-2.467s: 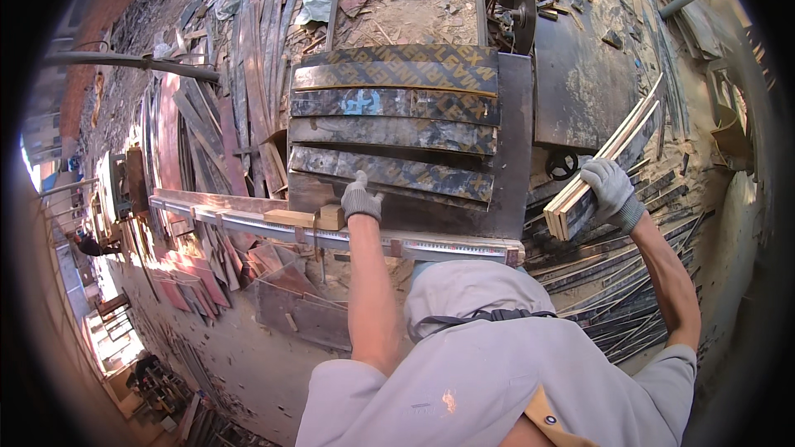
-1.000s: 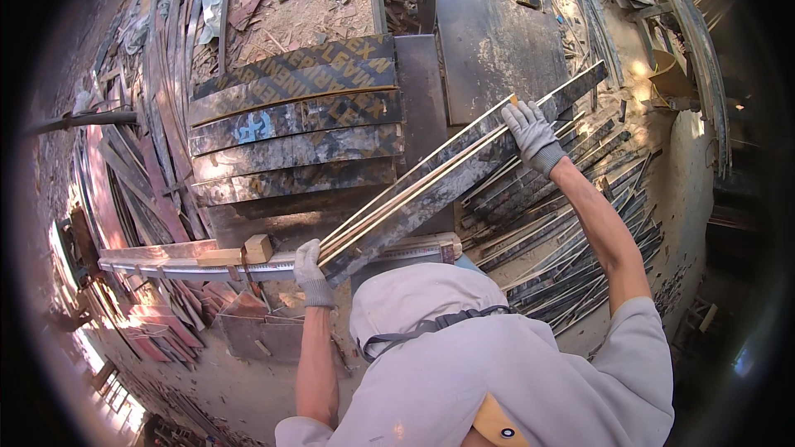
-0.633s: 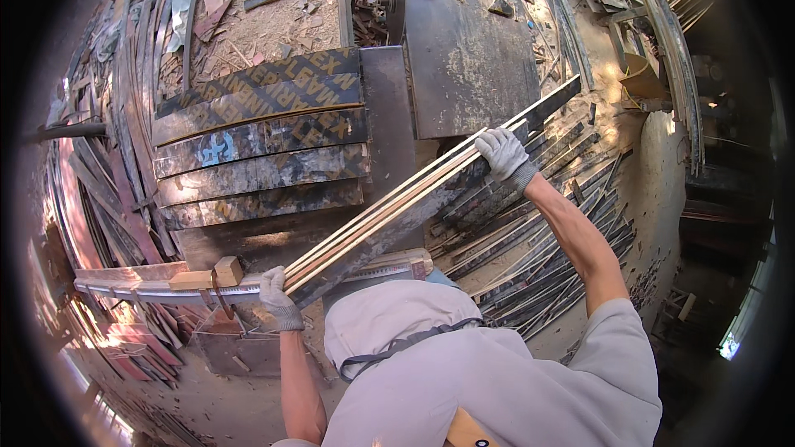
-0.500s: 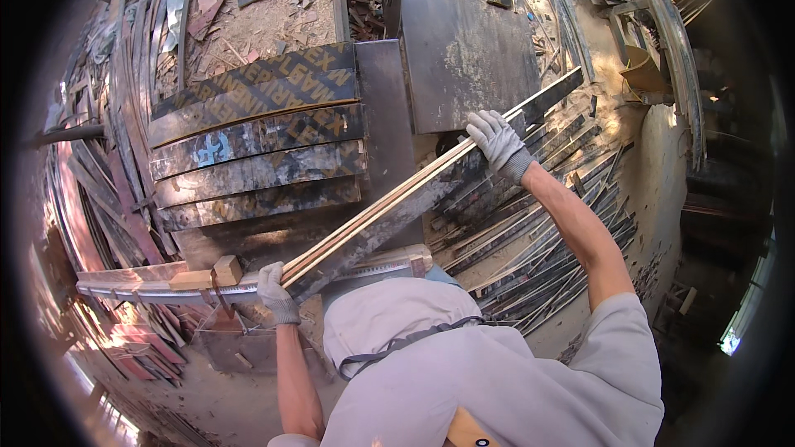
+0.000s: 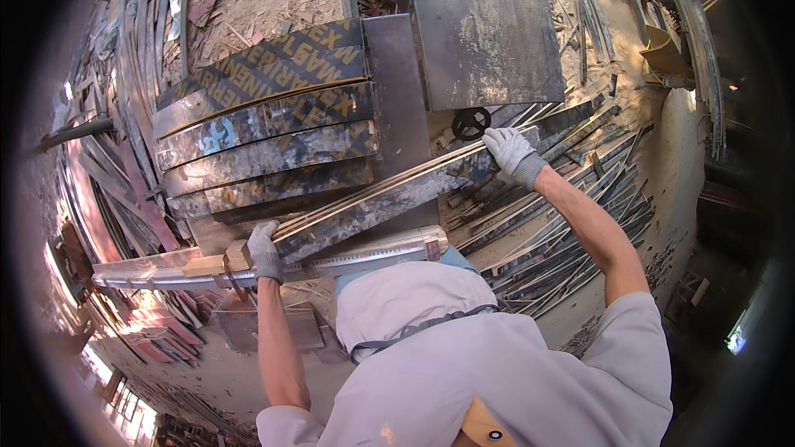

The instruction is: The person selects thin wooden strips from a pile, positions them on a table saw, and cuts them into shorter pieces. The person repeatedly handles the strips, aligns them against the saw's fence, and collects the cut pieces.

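Both gloved hands grip a long bundle of plywood strips (image 5: 373, 209), with pale edges upward and a dark, stained face toward me. My left hand (image 5: 265, 250) is closed around its left end, beside a small wooden block (image 5: 238, 256). Near the right end, my right hand (image 5: 512, 153) is closed over the top edge; its fingertips are partly hidden. The bundle slants up to the right across the machine table. Beyond it lie several wider black plywood boards (image 5: 265, 136), overlapping in rows, some with yellow lettering.
A measuring rail (image 5: 364, 259) runs along the table's near edge. A black handwheel (image 5: 471, 123) sits below a worn metal tabletop (image 5: 484, 41). Many offcut strips (image 5: 571, 223) lie piled at the right. Scrap pieces and sawdust (image 5: 257, 0) cover the far area, with more strips (image 5: 124, 116) at left.
The bundle has swung to a flatter angle. Its right end came nearer to me, while its left end moved slightly away, toward the stacked boards. Both hands kept their grip.
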Demonstrator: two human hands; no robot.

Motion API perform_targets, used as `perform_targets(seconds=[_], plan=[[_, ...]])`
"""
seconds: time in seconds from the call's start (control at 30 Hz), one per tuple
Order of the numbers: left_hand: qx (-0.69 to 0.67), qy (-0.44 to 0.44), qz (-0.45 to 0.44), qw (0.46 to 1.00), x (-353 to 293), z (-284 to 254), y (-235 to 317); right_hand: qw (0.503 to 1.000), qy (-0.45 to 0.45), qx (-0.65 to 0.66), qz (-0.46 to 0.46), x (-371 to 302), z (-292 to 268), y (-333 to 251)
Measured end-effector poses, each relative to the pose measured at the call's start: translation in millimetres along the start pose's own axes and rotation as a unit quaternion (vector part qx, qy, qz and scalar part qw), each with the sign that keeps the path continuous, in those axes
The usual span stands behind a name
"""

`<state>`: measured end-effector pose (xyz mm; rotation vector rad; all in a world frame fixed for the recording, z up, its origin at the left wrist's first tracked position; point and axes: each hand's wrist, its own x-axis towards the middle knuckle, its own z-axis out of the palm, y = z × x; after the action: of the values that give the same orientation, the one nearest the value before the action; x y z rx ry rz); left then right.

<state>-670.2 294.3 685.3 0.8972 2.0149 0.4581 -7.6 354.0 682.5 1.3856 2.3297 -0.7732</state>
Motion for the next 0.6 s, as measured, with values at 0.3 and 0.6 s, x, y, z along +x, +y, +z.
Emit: perform_targets(seconds=[0.3,0.6], plan=[[-0.012,-0.038,-0.028,0.999,27,11,7,1.000,-0.009,0.003,0.026,-26,34,-9],[0.319,0.021,0.066,0.945,-9,25,60,0.996,0.080,0.021,0.032,-69,71,-19]])
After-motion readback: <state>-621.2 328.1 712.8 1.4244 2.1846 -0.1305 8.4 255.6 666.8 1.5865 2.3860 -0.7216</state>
